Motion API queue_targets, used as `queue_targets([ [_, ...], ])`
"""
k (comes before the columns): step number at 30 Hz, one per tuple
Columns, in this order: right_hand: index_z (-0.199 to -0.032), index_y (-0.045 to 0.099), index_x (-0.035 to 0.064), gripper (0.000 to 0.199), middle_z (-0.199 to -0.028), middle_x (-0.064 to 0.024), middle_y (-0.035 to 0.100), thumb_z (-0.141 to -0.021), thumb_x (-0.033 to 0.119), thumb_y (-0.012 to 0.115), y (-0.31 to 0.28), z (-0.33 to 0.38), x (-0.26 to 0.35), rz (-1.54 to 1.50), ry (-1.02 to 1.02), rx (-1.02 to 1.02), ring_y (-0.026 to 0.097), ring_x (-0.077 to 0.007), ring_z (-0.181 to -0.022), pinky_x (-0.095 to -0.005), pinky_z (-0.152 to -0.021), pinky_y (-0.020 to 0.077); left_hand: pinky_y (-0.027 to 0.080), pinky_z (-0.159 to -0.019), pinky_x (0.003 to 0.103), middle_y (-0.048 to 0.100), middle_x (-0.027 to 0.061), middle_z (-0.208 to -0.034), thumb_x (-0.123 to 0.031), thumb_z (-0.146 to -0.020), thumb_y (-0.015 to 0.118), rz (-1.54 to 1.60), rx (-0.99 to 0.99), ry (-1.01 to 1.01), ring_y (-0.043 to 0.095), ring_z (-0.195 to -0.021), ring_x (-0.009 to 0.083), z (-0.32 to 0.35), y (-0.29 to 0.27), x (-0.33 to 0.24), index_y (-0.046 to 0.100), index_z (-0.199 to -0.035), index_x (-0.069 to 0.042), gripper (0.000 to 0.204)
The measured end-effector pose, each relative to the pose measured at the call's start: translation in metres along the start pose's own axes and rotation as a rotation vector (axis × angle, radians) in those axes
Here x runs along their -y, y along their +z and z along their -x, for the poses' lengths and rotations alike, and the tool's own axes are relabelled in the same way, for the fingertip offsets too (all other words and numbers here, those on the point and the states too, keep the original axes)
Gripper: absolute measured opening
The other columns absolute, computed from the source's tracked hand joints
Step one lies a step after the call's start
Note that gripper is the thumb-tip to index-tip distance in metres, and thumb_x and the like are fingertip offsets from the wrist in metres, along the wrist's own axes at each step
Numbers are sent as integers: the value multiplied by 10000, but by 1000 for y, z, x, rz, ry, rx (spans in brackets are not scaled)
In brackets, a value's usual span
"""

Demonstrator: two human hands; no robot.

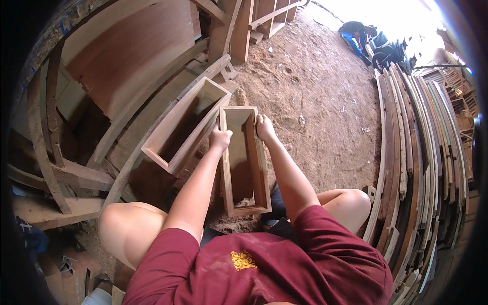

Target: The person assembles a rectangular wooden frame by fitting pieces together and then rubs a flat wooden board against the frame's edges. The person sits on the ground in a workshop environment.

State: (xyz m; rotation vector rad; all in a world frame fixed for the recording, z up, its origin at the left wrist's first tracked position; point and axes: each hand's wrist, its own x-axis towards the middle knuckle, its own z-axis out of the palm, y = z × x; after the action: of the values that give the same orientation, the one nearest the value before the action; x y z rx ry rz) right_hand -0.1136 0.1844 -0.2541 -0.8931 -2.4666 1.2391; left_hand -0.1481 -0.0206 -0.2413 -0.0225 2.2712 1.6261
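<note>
A long, narrow wooden drawer box (pixel 228 175) stands between my bent knees, its open side facing me. My left hand (pixel 220 139) is closed around the upper part of its left side wall. On the opposite wall, near the far corner, my right hand (pixel 265 128) is closed over the edge. A thin pale strip shows between those fingers and the wood; what it is I cannot make out. A second drawer box (pixel 165 163) of similar shape lies tilted just left of the first, close to my left forearm.
Curved wooden beams (pixel 124 119) and a broad brown panel (pixel 137 56) fill the left side. Long boards (pixel 401 152) are stacked at the right. Dusty ground (pixel 325 112) runs between. Far off at the upper right, a person (pixel 357 38) bends beside a dark wheeled object (pixel 390 53).
</note>
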Motion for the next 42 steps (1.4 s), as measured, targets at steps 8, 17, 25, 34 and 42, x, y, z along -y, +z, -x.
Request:
queue_targets([
  [8,-1316,469,-84,589,-1284,-358,553,-1034,425,377,-7,-33,47,181,134,109,522,-460,-1248,-488,-1052,414,523,-843,440,688,263,-958,-194,-658,646,-34,-84,78,670,-932,386,7,-4,-7,601,-1104,20,497],
  [17,-1253,548,-67,497,-1179,-324,624,-1025,359,432,-2,-3,3,114,48,0,598,-448,-1126,-473,-959,451,528,-824,420,694,225,-914,-213,-647,650,-6,-9,-20,680,-895,337,10,-5,-12,601,-1138,30,550],
  [25,-1184,610,-41,475,-1105,-283,658,-1030,375,438,5,-45,16,-50,47,61,639,-376,-1027,-429,-893,484,535,-719,420,682,206,-801,-174,-676,630,11,-48,97,675,-764,328,10,-8,-8,582,-1099,36,475],
  [34,-1171,603,-78,495,-1104,-268,661,-1004,377,501,4,-35,15,-37,33,-30,625,-362,-1029,-425,-899,466,516,-891,429,671,309,-1008,-194,-672,611,-19,-18,17,656,-996,417,11,-5,-12,569,-1153,82,555],
  [42,-1092,617,-44,376,-984,-151,681,-1023,307,501,2,-22,17,-181,23,-3,616,-230,-880,-383,-813,481,492,-972,408,638,324,-1162,-201,-668,610,27,34,-27,628,-1113,404,10,-11,-10,497,-1328,90,729],
])
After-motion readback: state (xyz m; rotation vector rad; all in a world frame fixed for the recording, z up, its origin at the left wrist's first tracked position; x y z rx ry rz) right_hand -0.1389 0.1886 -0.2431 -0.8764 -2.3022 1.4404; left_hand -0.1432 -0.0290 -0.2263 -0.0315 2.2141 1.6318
